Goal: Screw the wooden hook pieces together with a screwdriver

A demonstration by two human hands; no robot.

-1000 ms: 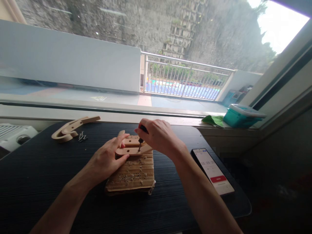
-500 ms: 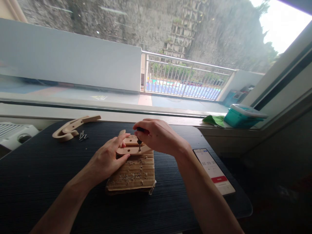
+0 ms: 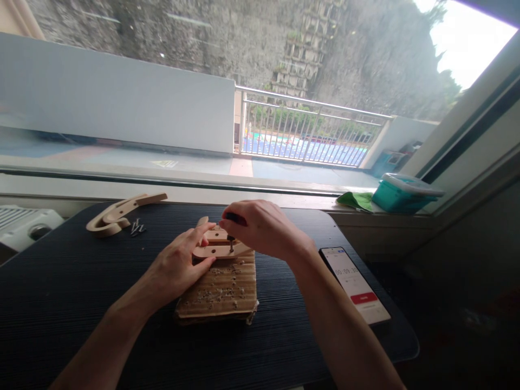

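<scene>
My right hand (image 3: 264, 227) is wrapped around the dark handle of a screwdriver (image 3: 231, 241). Its shaft points down at a hole in a pale curved wooden hook (image 3: 221, 251); whether a screw sits beneath the tip is too small to tell. That hook lies across a thick stack of corrugated cardboard (image 3: 227, 290) pitted with holes. From the left, my left hand (image 3: 184, 262) grips the hook's end between thumb and fingers, holding it against the cardboard. A second wooden arm (image 3: 217, 236) with a hole shows just behind, partly covered by my fingers.
Several screws (image 3: 138, 227) lie at the back left of the black table (image 3: 122, 352), beside more curved wooden hooks (image 3: 108, 225). A phone (image 3: 357, 287) showing a timer rests on the right. On the windowsill are a green cloth (image 3: 354, 201) and a teal box (image 3: 400, 195).
My right hand has turned slightly around the screwdriver, and its handle sits a little differently in the fingers. My left hand keeps its hold on the wooden hook.
</scene>
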